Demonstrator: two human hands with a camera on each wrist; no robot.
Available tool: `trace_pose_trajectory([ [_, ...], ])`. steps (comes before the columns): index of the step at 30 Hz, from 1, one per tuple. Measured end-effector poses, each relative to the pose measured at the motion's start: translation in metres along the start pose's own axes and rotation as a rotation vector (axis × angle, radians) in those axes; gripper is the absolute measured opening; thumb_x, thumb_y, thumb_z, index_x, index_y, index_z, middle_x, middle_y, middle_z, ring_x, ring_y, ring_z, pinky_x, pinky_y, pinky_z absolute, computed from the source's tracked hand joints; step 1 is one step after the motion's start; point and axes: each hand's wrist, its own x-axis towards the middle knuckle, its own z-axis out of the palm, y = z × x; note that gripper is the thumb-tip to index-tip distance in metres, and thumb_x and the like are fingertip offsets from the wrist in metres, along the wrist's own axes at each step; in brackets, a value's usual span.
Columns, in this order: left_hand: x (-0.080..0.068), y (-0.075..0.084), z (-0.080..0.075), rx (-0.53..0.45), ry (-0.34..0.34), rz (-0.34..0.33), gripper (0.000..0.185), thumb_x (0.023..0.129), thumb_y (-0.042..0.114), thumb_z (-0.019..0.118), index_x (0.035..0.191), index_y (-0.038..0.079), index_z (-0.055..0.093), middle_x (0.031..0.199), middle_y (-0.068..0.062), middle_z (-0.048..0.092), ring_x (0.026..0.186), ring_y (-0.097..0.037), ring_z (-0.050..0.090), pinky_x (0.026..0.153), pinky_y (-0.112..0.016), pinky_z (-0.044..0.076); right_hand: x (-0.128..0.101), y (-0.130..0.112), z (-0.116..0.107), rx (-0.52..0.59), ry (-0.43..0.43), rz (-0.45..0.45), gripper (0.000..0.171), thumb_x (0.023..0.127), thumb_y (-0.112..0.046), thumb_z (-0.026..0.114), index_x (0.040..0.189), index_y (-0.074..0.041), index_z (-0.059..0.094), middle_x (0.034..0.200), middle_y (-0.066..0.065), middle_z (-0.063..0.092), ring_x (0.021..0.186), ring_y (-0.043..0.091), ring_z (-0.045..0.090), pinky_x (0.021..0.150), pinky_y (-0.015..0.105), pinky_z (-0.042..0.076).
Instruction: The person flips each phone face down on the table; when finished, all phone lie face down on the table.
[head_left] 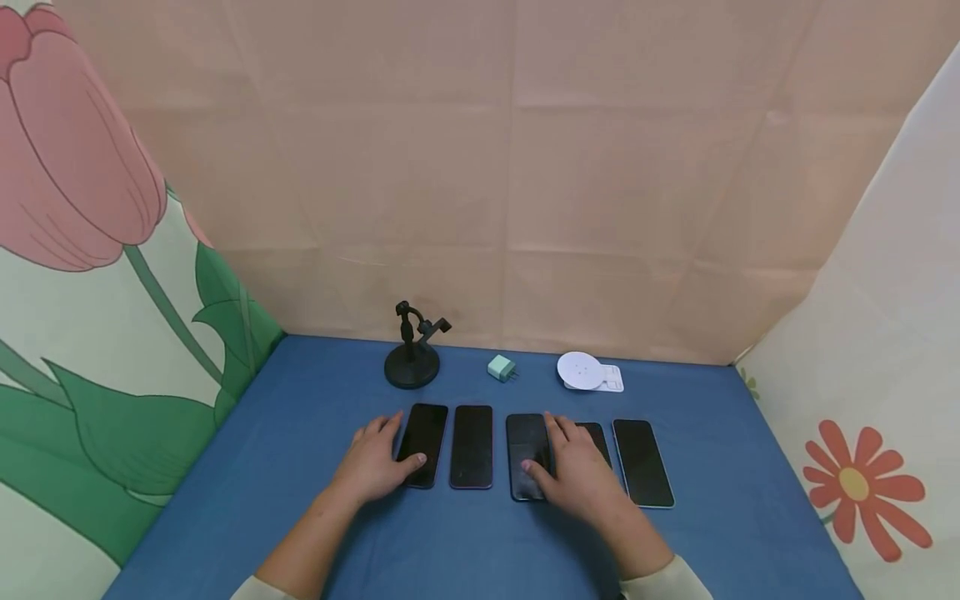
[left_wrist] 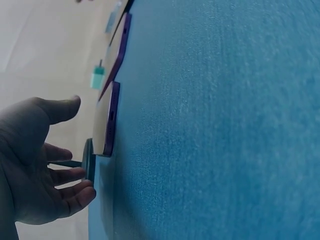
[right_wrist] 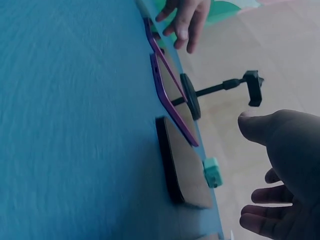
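Blue cloth covers the surface [head_left: 300, 517], where five dark smartphones lie in a row near its middle. The left hand [head_left: 372, 461] rests with loose fingers on the leftmost phone [head_left: 423, 443]; the right hand [head_left: 573, 467] lies flat across the third phone [head_left: 527, 454]. Neither grips yet, so lifting one probably calls for curling the fingers under an edge.

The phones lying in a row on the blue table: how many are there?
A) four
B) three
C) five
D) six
C: the head view shows five dark phones side by side on the blue table, the fourth partly hidden under the right hand.
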Motion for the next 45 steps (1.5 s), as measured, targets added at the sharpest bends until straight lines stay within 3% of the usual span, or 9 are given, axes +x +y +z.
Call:
trace_pose_trajectory([
  [11,-0.001,0.005,-0.003,-0.046,-0.028,0.0,0.083,0.093,0.04,0.076,0.158,0.003,0.04,0.154,-0.03,0.044,0.14,-0.055,0.04,0.106,-0.072,0.039,0.004,-0.017,0.016,0.129,-0.028,0.005,0.083,0.096,-0.048,0.072,0.161,-0.009,0.037,0.152,0.016,0.052,0.14,0.036,0.049,0.112,0.056,0.044],
  [20,-0.003,0.005,-0.004,-0.076,-0.034,-0.006,0.081,0.093,0.037,0.076,0.158,0.004,0.04,0.153,-0.03,0.045,0.14,-0.055,0.04,0.108,-0.071,0.038,0.008,-0.03,0.024,0.177,-0.012,-0.06,0.075,0.096,-0.038,0.074,0.157,-0.006,0.044,0.149,0.015,0.055,0.135,0.034,0.053,0.109,0.053,0.048],
  [32,-0.001,0.001,-0.001,-0.09,-0.042,-0.019,0.081,0.094,0.037,0.076,0.158,0.003,0.04,0.152,-0.032,0.044,0.139,-0.054,0.042,0.108,-0.071,0.039,0.017,-0.055,0.032,0.276,-0.078,-0.084,0.069,0.099,-0.037,0.071,0.157,-0.009,0.044,0.151,0.016,0.053,0.14,0.039,0.048,0.112,0.058,0.044],
  [45,-0.002,-0.002,-0.001,-0.129,-0.042,-0.01,0.079,0.094,0.036,0.075,0.156,0.0,0.041,0.148,-0.03,0.05,0.137,-0.051,0.047,0.108,-0.067,0.041,0.02,-0.071,0.046,0.324,-0.111,-0.096,0.067,0.099,-0.034,0.07,0.156,-0.007,0.046,0.15,0.015,0.054,0.139,0.034,0.05,0.112,0.055,0.045],
])
